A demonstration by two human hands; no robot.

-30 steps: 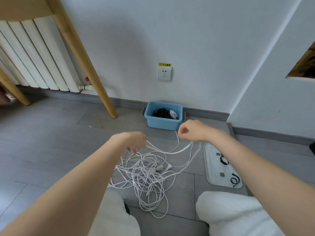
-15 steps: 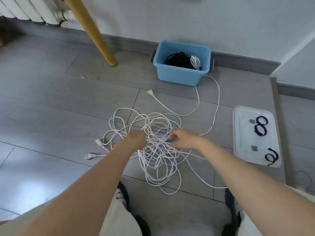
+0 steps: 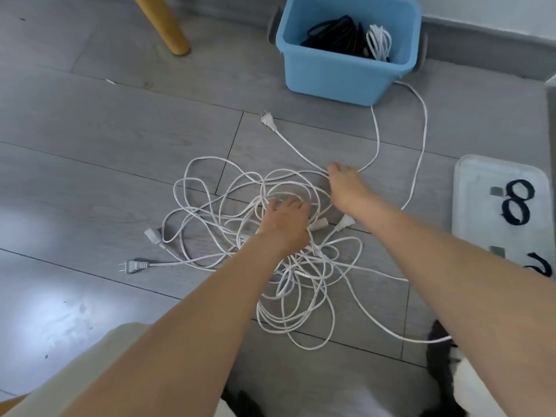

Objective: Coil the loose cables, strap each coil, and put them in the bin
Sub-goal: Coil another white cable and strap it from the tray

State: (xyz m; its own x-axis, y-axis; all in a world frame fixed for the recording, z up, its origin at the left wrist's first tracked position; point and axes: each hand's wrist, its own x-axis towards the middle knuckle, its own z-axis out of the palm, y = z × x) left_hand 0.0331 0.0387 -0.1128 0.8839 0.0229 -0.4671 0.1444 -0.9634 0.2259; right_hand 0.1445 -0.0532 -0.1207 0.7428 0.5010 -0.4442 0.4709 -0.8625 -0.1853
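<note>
A tangle of white cables (image 3: 210,212) lies spread on the grey floor in front of me. My left hand (image 3: 285,224) rests on the middle of the tangle, fingers spread over the strands. My right hand (image 3: 346,188) reaches a little farther and its fingertips pinch a single strand that leads to a white plug (image 3: 268,121). Another long strand loops out toward the blue bin (image 3: 340,76). The bin stands by the wall and holds a black coil (image 3: 334,34) and a white coil (image 3: 379,43).
A white tray (image 3: 478,182) on the right carries black straps (image 3: 519,203). A grey plug (image 3: 135,265) and a white connector (image 3: 153,235) lie at the tangle's left edge. A wooden leg (image 3: 165,25) stands at the back left. My knees are at the bottom edge.
Both hands came down from holding strands in the air to the pile on the floor. The right hand has since moved forward to the strand leading to the plug. The view tilted downward.
</note>
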